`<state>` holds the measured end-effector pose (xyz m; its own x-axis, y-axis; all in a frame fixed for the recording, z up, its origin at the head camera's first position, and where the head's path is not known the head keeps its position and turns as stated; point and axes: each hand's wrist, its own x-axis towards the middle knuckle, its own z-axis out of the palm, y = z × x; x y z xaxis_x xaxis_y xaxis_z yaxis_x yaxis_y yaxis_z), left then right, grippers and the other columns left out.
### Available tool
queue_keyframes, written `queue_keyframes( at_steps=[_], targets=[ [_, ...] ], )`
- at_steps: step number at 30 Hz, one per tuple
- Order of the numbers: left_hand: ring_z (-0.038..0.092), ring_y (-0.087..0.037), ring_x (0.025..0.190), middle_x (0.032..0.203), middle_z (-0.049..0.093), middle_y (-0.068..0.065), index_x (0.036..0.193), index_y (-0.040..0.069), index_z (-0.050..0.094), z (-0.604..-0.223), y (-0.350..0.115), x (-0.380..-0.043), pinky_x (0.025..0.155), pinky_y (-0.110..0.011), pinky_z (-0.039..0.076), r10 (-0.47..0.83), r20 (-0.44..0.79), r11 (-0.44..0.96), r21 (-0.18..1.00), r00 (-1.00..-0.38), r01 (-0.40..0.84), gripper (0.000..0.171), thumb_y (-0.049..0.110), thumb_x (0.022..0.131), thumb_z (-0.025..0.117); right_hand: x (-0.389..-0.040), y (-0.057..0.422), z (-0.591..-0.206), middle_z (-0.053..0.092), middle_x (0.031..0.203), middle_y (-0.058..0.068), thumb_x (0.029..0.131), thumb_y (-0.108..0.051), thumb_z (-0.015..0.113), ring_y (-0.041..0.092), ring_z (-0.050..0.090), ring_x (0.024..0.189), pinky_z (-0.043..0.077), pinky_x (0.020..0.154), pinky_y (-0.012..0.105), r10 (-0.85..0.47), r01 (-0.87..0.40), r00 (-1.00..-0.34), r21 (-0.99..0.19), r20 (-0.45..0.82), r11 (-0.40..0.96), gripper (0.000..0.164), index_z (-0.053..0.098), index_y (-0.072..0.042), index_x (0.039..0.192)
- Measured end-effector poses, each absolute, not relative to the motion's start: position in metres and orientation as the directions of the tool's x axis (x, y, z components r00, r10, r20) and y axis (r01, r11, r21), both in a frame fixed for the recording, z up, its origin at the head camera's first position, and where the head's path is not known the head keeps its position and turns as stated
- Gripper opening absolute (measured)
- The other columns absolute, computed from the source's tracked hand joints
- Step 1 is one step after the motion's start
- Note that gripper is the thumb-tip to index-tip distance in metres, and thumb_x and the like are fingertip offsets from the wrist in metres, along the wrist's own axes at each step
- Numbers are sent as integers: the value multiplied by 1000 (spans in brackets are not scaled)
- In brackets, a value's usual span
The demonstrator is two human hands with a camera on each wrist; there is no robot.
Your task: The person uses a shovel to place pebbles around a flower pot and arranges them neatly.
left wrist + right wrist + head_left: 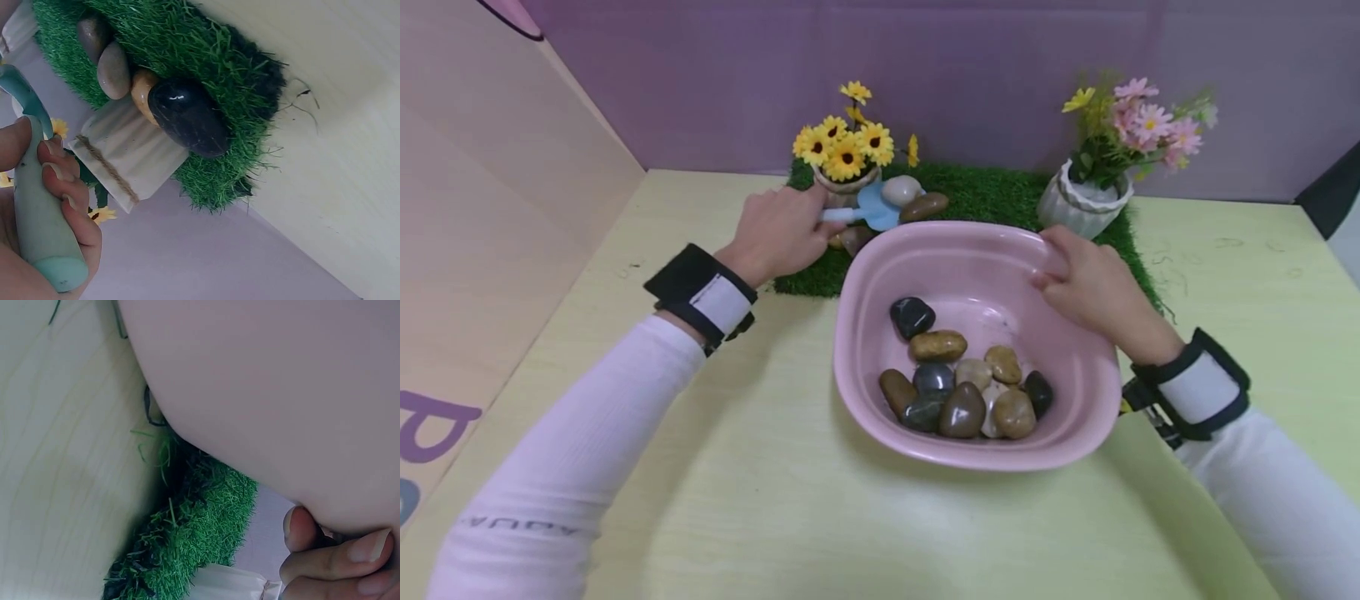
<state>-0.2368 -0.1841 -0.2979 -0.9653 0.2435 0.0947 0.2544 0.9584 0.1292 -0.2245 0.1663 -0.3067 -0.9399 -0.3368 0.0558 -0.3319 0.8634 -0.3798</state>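
Note:
My left hand [786, 229] grips the pale handle of a toy shovel [878, 207] with a light blue blade. In the head view the blade overlaps a whitish stone [901, 191] and lies close to a brown stone [923, 207], in front of the yellow flower pot [844, 185]. My right hand [1093, 287] holds the right back rim of a pink basin [887, 258], which tilts toward me. Several smooth stones [962, 408] are gathered at its near side. In the left wrist view, a black stone [189, 117] and other stones lie beside the pot on the artificial grass.
A strip of artificial grass [981, 192] runs along the back of the pale wooden table [737, 500], before a purple wall [970, 67]. At the back right stands a white pot [1084, 208] of pink flowers. A pale panel [497, 167] rises at the left.

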Motion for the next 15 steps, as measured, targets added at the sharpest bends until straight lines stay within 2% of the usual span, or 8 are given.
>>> queue_keyframes(
  at_steps=[6, 15],
  targets=[
    [41, -19, 52, 61, 41, -2, 96, 10, 55, -305, -187, -237, 46, -30, 30, 253, 82, 956, 131, -964, 262, 30, 37, 103, 45, -225, 167, -307, 66, 98, 29, 91, -18, 63, 37, 64, 75, 51, 63, 47, -337, -329, -940, -386, 50, 862, 47, 49, -1, 133],
    [49, -22, 54, 64, 48, -4, 92, 10, 56, -317, -191, -237, 47, -31, 33, 271, 39, 956, 110, -962, 274, 32, 39, 103, 45, -225, 166, -307, 65, 103, 30, 92, -19, 62, 41, 64, 80, 51, 68, 52, -335, -328, -941, -385, 52, 863, 47, 49, -1, 134]
  ],
)
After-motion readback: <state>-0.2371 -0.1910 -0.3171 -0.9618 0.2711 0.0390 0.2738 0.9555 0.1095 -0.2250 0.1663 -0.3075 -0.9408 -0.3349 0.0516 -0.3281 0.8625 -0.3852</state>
